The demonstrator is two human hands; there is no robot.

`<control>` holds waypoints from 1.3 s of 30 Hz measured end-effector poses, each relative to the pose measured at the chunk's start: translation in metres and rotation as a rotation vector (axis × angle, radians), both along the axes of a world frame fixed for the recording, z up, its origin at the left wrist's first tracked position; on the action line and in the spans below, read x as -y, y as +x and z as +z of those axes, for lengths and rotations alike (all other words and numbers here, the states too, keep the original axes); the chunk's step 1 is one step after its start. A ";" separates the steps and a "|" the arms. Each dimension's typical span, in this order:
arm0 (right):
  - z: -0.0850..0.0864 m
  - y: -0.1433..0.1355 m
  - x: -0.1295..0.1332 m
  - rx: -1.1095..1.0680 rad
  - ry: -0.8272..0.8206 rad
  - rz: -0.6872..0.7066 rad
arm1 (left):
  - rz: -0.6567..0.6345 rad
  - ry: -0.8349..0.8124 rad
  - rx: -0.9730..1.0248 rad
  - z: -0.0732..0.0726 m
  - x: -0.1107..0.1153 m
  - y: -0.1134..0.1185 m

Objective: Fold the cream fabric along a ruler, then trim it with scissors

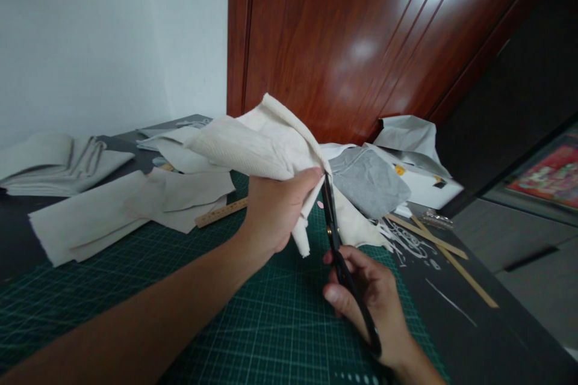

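Observation:
My left hand (275, 210) grips a piece of cream fabric (271, 138) and holds it up above the green cutting mat (271, 319). The thumb presses near the fabric's right edge, and part of the cloth hangs below the hand. In my right hand (365, 295) is a pair of black scissors (336, 234), blades pointing up and away. Their tips meet the fabric edge just beside my left thumb. Whether the blades have cut into the cloth there, I cannot tell.
Cut cream pieces (99, 210) and folded cloth (54, 162) lie at the left. A wooden ruler (221, 212) rests on the mat. To the right are grey fabric (370, 180), thin white scraps (409, 237), wooden strips (456, 264) and a white box (428, 189). A wooden door (325, 36) stands behind.

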State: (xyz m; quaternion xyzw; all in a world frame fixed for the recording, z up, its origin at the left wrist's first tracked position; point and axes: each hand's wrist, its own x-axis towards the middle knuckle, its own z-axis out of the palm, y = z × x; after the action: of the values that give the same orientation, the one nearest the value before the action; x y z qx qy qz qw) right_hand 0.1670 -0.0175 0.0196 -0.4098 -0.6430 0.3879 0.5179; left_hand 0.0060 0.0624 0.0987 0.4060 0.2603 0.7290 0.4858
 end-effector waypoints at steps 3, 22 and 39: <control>0.000 0.000 -0.002 0.030 0.017 -0.015 | 0.028 0.001 -0.018 0.001 -0.001 0.000; -0.011 0.019 -0.008 -0.046 -0.046 0.108 | 0.101 0.059 -0.169 0.000 0.000 -0.003; -0.004 0.013 -0.006 -0.198 -0.110 0.201 | 0.073 0.007 -0.302 -0.018 0.005 0.006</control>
State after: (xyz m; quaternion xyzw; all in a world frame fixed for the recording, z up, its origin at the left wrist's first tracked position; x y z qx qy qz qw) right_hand 0.1802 -0.0111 0.0155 -0.3308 -0.6042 0.5111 0.5140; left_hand 0.0120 0.0576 0.0810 0.5027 0.3425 0.6778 0.4130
